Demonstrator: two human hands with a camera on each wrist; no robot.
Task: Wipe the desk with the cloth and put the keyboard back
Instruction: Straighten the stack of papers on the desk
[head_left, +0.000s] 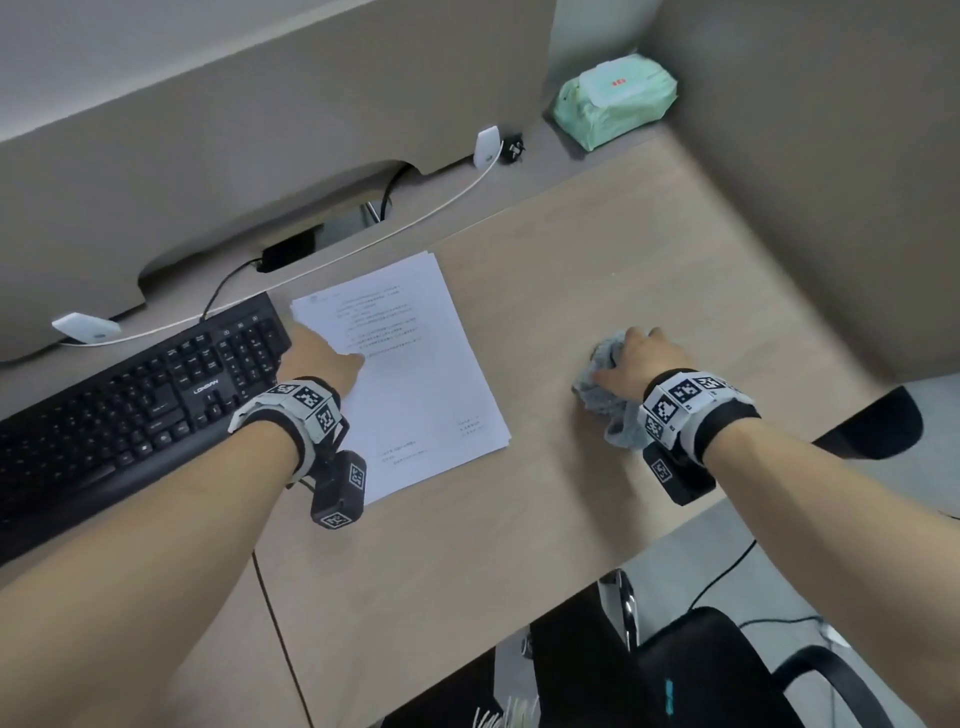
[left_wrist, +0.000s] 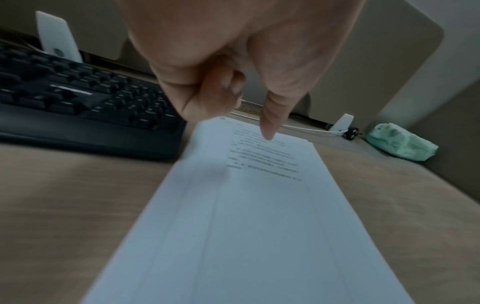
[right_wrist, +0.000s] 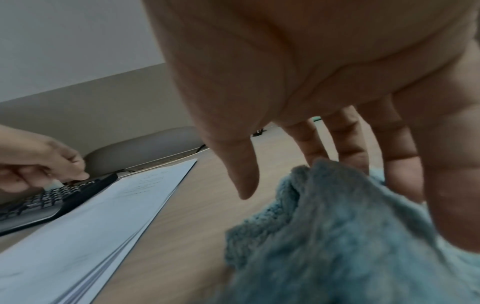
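Observation:
A black keyboard (head_left: 130, 395) lies at the left of the wooden desk (head_left: 597, 249), angled toward the partition. My left hand (head_left: 317, 358) hovers between its right end and a stack of printed paper (head_left: 415, 374). In the left wrist view the fingers (left_wrist: 228, 86) are curled into the palm with nothing in them, and the thumb points down over the paper (left_wrist: 246, 226). My right hand (head_left: 639, 358) presses a bunched grey-blue cloth (head_left: 605, 400) onto the desk. Its fingers (right_wrist: 350, 144) reach down onto the cloth (right_wrist: 337, 236), and the thumb hangs free beside it.
A green pack of wet wipes (head_left: 615, 98) sits in the far right corner by the partition. Two white plug-like devices (head_left: 488, 145) (head_left: 85, 327) and a white cable run along the back edge. A black chair (head_left: 727, 675) stands beyond the desk's near edge.

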